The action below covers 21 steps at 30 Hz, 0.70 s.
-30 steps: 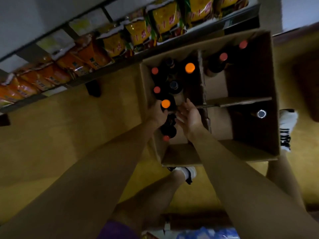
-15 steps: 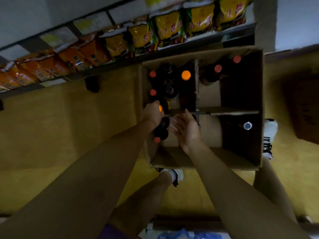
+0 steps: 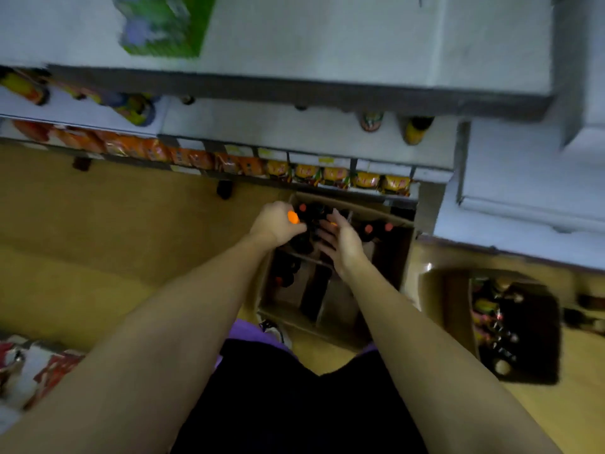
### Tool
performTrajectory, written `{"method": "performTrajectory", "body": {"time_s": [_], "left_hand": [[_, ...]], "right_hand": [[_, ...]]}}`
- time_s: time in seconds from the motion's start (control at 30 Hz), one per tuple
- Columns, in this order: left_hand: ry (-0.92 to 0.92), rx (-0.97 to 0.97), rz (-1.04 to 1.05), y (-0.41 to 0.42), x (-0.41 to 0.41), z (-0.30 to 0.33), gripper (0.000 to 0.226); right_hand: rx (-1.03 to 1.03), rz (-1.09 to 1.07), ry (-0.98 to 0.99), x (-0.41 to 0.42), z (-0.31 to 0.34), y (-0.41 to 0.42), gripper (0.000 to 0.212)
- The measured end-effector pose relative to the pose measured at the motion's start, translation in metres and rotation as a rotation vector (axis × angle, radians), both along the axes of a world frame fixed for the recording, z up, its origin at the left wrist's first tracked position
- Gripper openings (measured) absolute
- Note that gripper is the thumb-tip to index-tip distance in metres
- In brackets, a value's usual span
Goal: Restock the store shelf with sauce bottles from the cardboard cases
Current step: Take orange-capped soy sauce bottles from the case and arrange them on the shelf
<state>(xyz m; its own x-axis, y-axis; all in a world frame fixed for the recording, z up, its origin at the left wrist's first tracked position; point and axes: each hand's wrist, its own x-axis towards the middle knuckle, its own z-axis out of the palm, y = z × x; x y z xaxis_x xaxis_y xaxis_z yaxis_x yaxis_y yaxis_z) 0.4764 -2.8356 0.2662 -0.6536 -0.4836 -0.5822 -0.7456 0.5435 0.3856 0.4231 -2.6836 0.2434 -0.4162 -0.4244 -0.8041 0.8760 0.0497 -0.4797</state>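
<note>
An open cardboard case [image 3: 327, 329] with dividers stands on the floor below the shelf. My left hand [image 3: 275, 224] grips the neck of a dark sauce bottle with an orange cap [image 3: 293, 217] above the case's far left corner. My right hand [image 3: 343, 244] is beside it over the case, fingers fairly straight and touching dark bottles. Two more red-capped bottles [image 3: 368, 228] stand in the far right compartment. The near compartments look dark, with little showing in them.
A second case [image 3: 510, 322] with several bottles sits on the floor to the right. The white shelf [image 3: 294, 126] above holds a few bottles [image 3: 414, 129] at its right end. Snack packs [image 3: 334, 176] line the lowest shelf. More packets [image 3: 49, 371] lie at the lower left.
The view has pulled back and up, so the case looks smaller and upper shelves appear. My left hand has lifted the orange-capped bottle higher; my right hand stays beside it.
</note>
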Motion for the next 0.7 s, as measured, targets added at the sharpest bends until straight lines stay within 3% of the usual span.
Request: {"method": "performTrajectory", "body": {"time_s": [0.13,0.27,0.37,0.5,0.7], "left_hand": [[0.138,-0.071,0.125,0.02,-0.011,0.087,0.04],[0.319,-0.121,0.223,0.045,-0.029,0.174,0.045],[0.415,-0.141,0.247,0.061,-0.05,0.236,0.054],[0.53,-0.152,0.214,0.077,-0.07,0.312,0.047],[0.831,-0.151,0.14,0.109,-0.096,0.42,0.037]], "right_hand": [[-0.03,0.142,0.09,-0.035,0.074,0.016,0.026],[-0.043,0.342,0.27,-0.072,0.149,0.03,0.021],[-0.045,0.448,0.456,-0.098,0.205,0.037,0.027],[-0.061,0.586,0.681,-0.121,0.273,0.049,0.035],[-0.05,0.669,0.966,-0.136,0.358,0.072,0.074]]}}
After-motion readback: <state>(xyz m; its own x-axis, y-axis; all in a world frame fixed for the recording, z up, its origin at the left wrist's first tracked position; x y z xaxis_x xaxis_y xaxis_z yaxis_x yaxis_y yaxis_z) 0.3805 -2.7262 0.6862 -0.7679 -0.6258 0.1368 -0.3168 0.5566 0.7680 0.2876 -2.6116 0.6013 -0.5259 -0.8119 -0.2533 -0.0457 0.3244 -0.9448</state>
